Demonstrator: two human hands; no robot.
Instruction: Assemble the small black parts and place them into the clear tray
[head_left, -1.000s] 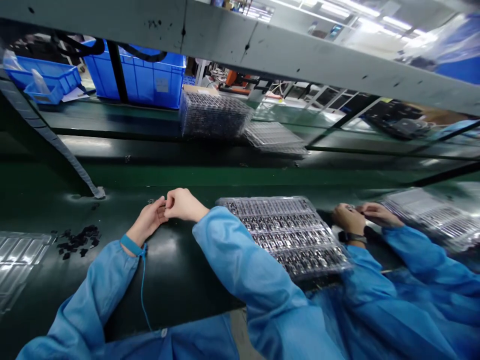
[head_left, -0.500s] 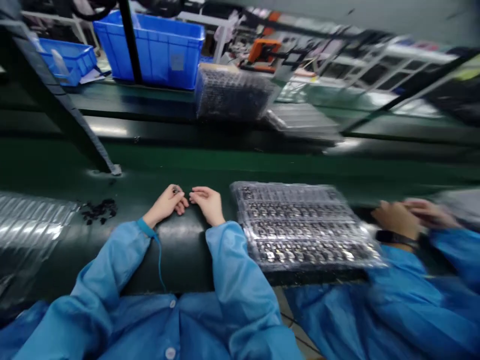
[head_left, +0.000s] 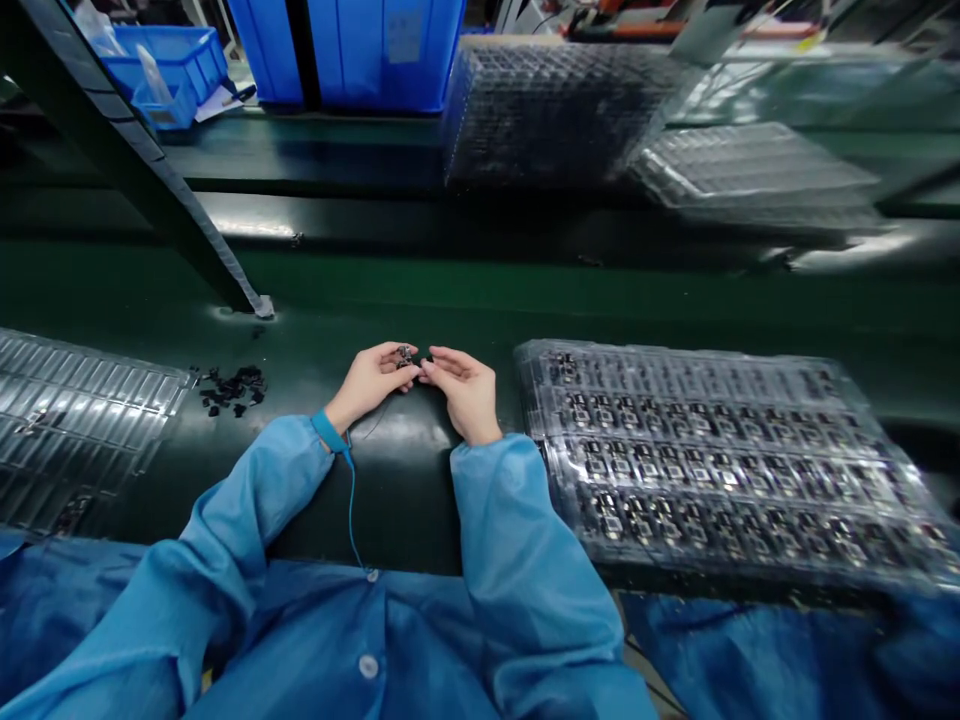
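Over the dark green bench [head_left: 390,490], my left hand [head_left: 373,385] is closed on a small metal-and-black component [head_left: 406,355], held between thumb and fingers. My right hand [head_left: 466,392] faces it, thumb and forefinger pinched on a tiny black piece [head_left: 428,358] beside the component. What kind of parts these are, I cannot make out. A blue wrist strap [head_left: 327,432] with a cord circles my left wrist. Left of my hands lies a loose pile of small black pieces [head_left: 234,388]. To the right, a clear plastic tray [head_left: 675,380] holds rows of similar metal components.
Another clear tray [head_left: 90,400] lies at the far left with a few parts in it. A slanting post [head_left: 172,200] rises behind the pile. On the back shelf stand blue bins [head_left: 375,60], a tall stack of clear trays [head_left: 555,120] and a lower stack [head_left: 757,170].
My view has turned right and down, so the scene shifts. My hands have come together, and the component shows more clearly in my left fingers. The co-worker's hands have left the view.
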